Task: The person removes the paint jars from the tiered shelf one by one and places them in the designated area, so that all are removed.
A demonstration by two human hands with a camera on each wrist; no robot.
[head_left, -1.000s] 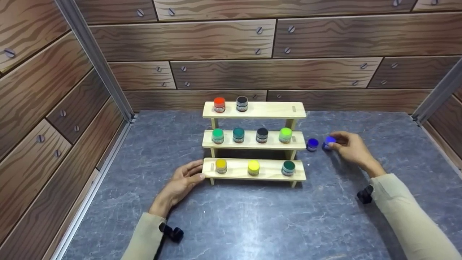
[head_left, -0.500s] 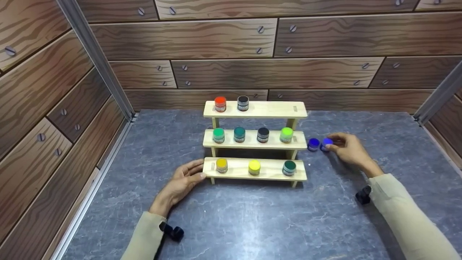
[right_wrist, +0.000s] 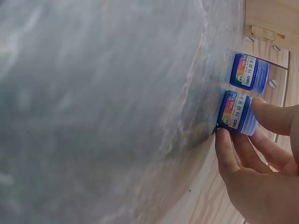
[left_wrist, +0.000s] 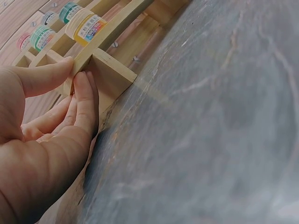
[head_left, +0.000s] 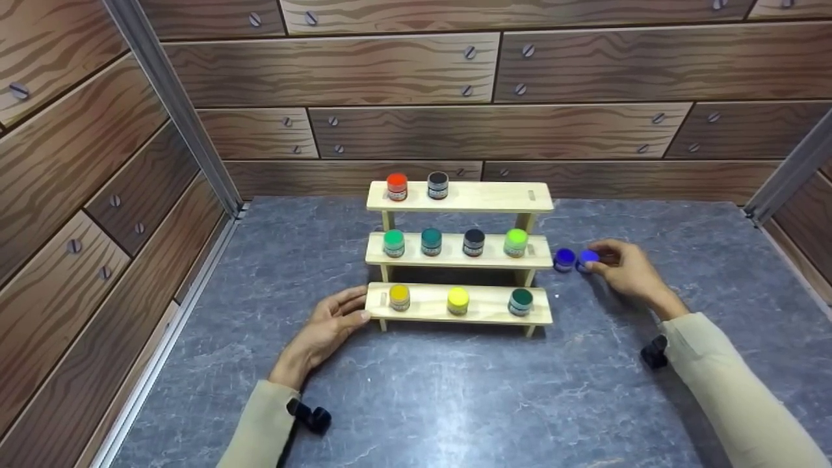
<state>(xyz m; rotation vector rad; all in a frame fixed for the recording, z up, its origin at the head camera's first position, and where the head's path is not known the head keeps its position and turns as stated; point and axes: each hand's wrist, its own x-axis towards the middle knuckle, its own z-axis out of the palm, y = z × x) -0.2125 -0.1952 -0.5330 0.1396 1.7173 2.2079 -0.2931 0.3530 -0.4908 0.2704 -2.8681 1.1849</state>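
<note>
A three-tier wooden stand (head_left: 491, 313) carries small paint jars on each tier. My left hand (head_left: 328, 331) pinches the left end of its lowest tier, thumb above and fingers below, as the left wrist view shows. Over to the right, my right hand (head_left: 627, 268) holds a blue paint jar (right_wrist: 235, 112) between thumb and fingers. That jar stands upright on the table beside a darker blue paint jar (head_left: 564, 260), close to the stand's right side. Nearest my left hand on the stand is an orange-yellow jar (left_wrist: 85, 26).
A yellow jar (head_left: 457, 301) and a dark green jar (head_left: 520, 302) share the lowest tier. Several jars line the middle tier; a red jar (head_left: 397, 187) and a black jar (head_left: 438, 186) top the stand. Wood-patterned walls (head_left: 403, 133) enclose the grey marbled table (head_left: 416, 390).
My right hand has slid the blue paint jar slightly left, closer to the darker blue one. My left hand keeps its grip on the stand.
</note>
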